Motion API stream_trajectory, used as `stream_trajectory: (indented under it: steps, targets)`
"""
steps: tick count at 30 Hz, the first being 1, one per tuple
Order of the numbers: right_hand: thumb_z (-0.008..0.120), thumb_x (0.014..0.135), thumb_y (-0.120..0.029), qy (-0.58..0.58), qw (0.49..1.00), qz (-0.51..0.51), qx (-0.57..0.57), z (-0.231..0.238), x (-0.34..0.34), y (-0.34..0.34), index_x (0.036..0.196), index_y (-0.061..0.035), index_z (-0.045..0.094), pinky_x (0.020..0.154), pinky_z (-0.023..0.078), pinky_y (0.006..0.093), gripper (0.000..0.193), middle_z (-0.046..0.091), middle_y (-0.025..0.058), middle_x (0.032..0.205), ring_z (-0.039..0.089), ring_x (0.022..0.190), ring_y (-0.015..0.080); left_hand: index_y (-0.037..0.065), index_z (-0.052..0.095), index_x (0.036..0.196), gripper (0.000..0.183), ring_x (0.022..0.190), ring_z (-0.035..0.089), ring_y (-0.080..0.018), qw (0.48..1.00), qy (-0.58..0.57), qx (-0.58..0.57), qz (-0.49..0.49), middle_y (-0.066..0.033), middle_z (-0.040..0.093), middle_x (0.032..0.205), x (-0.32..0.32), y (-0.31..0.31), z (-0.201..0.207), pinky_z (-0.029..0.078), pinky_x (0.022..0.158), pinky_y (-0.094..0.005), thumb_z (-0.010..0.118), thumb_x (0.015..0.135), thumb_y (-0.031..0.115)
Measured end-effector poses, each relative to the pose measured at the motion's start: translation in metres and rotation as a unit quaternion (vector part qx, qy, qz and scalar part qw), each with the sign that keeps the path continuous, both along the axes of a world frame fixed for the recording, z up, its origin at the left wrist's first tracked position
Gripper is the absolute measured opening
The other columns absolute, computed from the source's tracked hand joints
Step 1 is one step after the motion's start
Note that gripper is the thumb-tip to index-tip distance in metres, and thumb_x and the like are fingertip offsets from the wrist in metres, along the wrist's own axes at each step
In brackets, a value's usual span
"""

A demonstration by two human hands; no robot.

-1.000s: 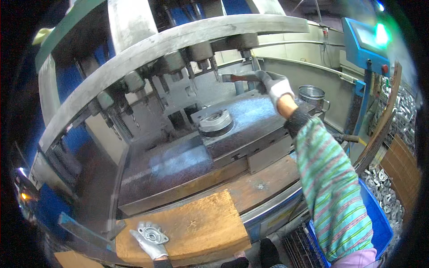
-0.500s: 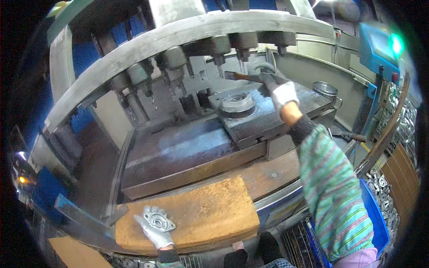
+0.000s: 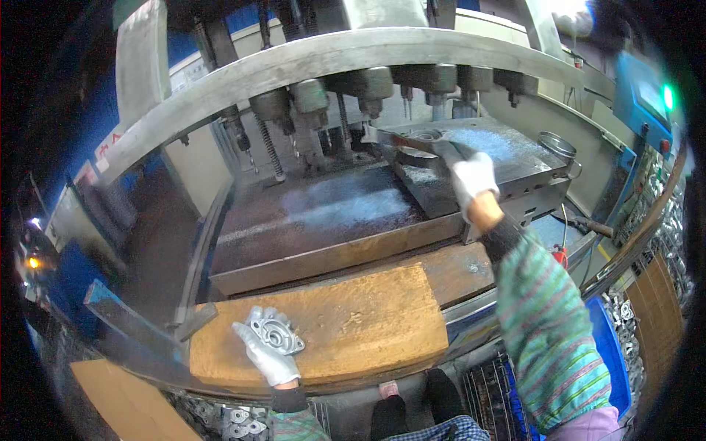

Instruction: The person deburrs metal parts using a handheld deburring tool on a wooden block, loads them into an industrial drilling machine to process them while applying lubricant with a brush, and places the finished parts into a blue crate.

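In a white glove, my left hand (image 3: pixel 271 359) is closed around the edge of a silvery cast metal part (image 3: pixel 278 335), which has a round central recess and lobed ends. They rest over the left part of a thick wooden board (image 3: pixel 368 316). Farther off at the right, my gloved right hand (image 3: pixel 474 178) is closed on a long dark tool with a brownish shaft (image 3: pixel 401 140), blurred by motion; its kind is unclear. The tool reaches left across a round metal fixture (image 3: pixel 426 135) on the machine bed, partly covering it.
Above the bed (image 3: pixel 316 228) hangs a curved-looking beam (image 3: pixel 353 55) with several drill spindles. A metal can (image 3: pixel 557 145) stands on the bed's right side. Metal parts fill a blue bin (image 3: pixel 607 353) at the right. A control box (image 3: pixel 643 95) shows a green light.
My right hand has brought the tool lower and nearer, over the round fixture. The whole view has shifted; my left hand still holds the casting at the board.
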State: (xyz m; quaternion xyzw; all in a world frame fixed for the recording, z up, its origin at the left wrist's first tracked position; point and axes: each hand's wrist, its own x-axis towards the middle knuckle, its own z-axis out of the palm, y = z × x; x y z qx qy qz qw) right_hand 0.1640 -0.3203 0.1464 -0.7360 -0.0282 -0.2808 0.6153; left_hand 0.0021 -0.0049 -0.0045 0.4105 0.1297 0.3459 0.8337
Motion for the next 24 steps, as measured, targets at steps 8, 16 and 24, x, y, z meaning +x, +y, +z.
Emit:
stream_trajectory:
  steps: [8, 16, 24]
  targets:
    - [0.065, 0.085, -0.032, -0.083, 0.991, 0.086, 0.053, -0.014, 0.008, 0.057, 0.097, -0.0006, 0.070, 0.070, 0.049, 0.0331, 0.034, 0.070, 0.0165, 0.086, 0.065, 0.072, 0.0264, -0.001, 0.055, 0.110, 0.060, 0.076, 0.058, -0.0216, 1.000, 0.002, 0.004, -0.006, -0.0107, 0.059, 0.089, 0.000, 0.002, 0.000, 0.049, 0.068, -0.0331, 0.037, 0.097, 0.055]
    - [0.064, 0.086, -0.030, -0.050, 0.993, -0.023, -0.103, -0.023, 0.010, 0.061, 0.099, -0.0024, 0.070, 0.074, 0.049, 0.0342, 0.031, 0.069, 0.0207, 0.092, 0.067, 0.084, 0.0337, -0.004, 0.054, 0.115, 0.063, 0.082, 0.059, -0.0239, 1.000, 0.019, -0.004, 0.010, -0.0139, 0.061, 0.095, -0.001, 0.000, -0.003, 0.049, 0.075, -0.0356, 0.040, 0.096, 0.055]
    - [0.062, 0.089, -0.024, -0.097, 0.986, 0.071, -0.114, -0.016, -0.052, 0.069, 0.097, -0.0035, 0.071, 0.067, 0.049, 0.0281, 0.024, 0.069, 0.0088, 0.078, 0.062, 0.069, 0.0121, -0.006, 0.050, 0.121, 0.068, 0.084, 0.060, -0.0247, 1.000, 0.018, 0.006, 0.009, -0.0144, 0.061, 0.096, -0.001, 0.001, -0.003, 0.049, 0.076, -0.0355, 0.040, 0.095, 0.057]
